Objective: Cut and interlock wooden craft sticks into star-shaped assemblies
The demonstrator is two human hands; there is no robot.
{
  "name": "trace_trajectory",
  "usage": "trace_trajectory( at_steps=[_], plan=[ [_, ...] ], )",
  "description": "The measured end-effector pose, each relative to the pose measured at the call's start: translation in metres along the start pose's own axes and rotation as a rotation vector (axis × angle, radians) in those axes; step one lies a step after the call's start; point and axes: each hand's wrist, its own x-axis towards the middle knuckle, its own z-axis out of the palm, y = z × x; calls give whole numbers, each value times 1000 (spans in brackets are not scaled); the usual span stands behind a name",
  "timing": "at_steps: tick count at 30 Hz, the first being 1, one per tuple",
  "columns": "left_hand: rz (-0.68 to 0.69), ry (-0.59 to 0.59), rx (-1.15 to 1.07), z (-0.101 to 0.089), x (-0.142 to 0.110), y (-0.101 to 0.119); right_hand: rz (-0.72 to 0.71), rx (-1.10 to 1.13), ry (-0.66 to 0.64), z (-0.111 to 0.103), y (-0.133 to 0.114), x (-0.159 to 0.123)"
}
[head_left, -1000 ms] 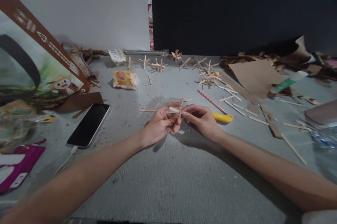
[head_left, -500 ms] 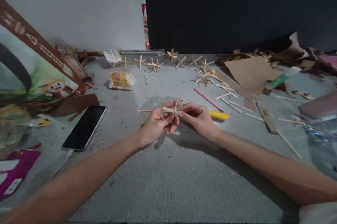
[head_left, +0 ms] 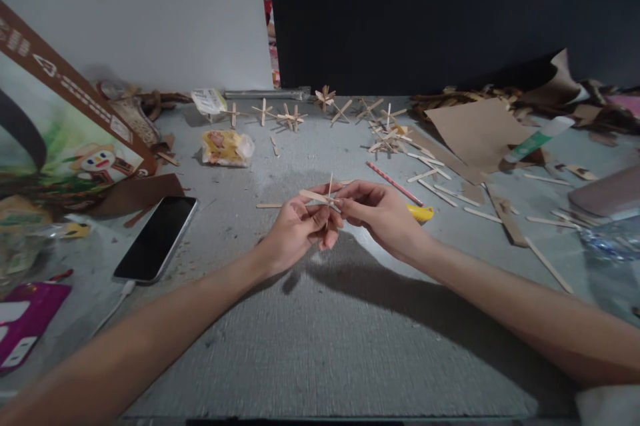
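Note:
Near the middle of the table, my left hand [head_left: 299, 229] pinches a small star of crossed popsicle sticks [head_left: 315, 197]. One stick of it points to the left and another stands up. From the other side my right hand [head_left: 376, 209] closes its thumb and fingertips on the same star, close to where the sticks cross. The crossing itself is partly hidden by my fingers. Behind my left hand a loose popsicle stick [head_left: 269, 205] lies on the table. Beyond my right hand are a yellow-handled tool [head_left: 421, 213], partly covered, and a red patterned stick [head_left: 394, 183].
Several finished stick stars [head_left: 292, 119] stand along the back. Loose sticks [head_left: 438, 193], brown cardboard [head_left: 470, 136] and a green-and-white glue tube [head_left: 539, 141] lie to the right. A phone [head_left: 156, 239] with a cable, a yellow packet [head_left: 226, 149] and a printed bag [head_left: 85, 146] are at left.
Both hands have risen slightly, with the stick star still between them. My right hand now covers more of the yellow-handled tool. The whole view has shifted a little.

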Motion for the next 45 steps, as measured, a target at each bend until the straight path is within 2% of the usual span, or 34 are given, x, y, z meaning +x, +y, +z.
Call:
trace_trajectory(
  at_steps=[16,23,27,37,45],
  plan=[
    [55,-2,119,2,1,-1,-62,-49,2,-1,1,2],
    [108,34,197,2,-2,-1,-222,-185,36,-3,10,0],
    [141,55,207,0,-4,-3,-282,-186,61,-2,16,-2],
    [201,103,445,7,-5,-2,-310,-174,78,-1,15,-6],
    [244,106,419,9,-8,-4,-332,-159,61,0,16,-6]
  ],
)
